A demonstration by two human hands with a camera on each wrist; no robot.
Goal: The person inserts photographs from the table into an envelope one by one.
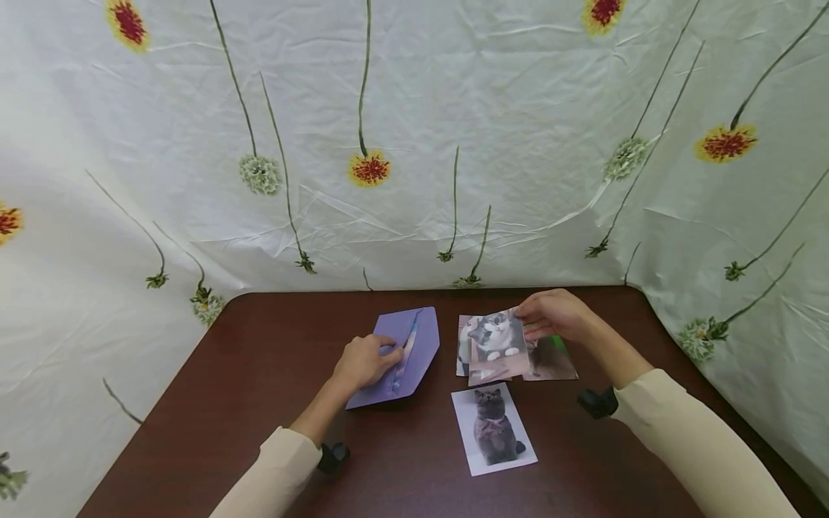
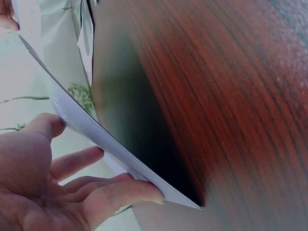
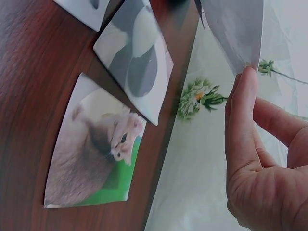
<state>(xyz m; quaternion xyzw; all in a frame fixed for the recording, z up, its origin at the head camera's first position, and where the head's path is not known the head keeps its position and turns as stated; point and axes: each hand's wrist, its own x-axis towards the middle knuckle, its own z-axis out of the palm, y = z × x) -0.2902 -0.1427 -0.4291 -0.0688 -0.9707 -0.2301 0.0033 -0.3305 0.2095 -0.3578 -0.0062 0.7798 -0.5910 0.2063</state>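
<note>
A purple envelope [image 1: 424, 352] lies at the table's centre, its flap to the right and a pale patterned strip in its opening. My left hand [image 1: 367, 363] grips the envelope from above near that opening. One side of it tilts off the table in the left wrist view. My right hand [image 1: 560, 314] pinches the upper right corner of a grey-and-white cat photo [image 1: 499, 338], raised above other photos. In the right wrist view, the held photo [image 3: 240, 29] shows its pale back at the fingertips. Beneath it, a brown cat photo [image 3: 91, 149] with a green patch lies flat.
A grey cat photo [image 1: 495, 432] with white borders lies nearer the front. Another photo [image 1: 463, 345] shows behind the held one's left side. The dark brown wooden table [image 1: 272, 345] meets a flowered white cloth [image 1: 414, 216] at the back and sides.
</note>
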